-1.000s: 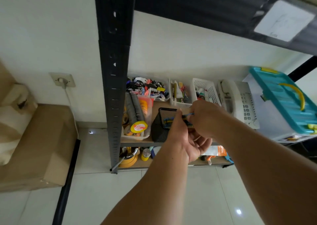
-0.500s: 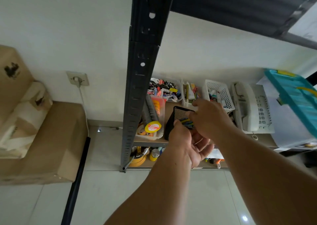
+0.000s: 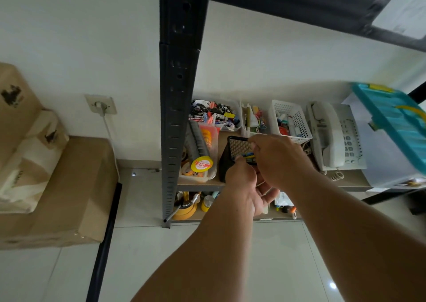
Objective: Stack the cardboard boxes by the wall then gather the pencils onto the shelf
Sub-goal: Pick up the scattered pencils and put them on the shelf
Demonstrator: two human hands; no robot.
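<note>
**Single head-worn wide-angle view, pitched forward and down.**

Lens sits above and behind both forearms, which enter from the bottom edge and meet at the left hand and right hand near frame centre, close to the camera. View faces the shelf and the white wall. The shelf's black upright stands very near, top centre. Floor fills the lower frame, and cardboard boxes sit at the left edge.
</note>
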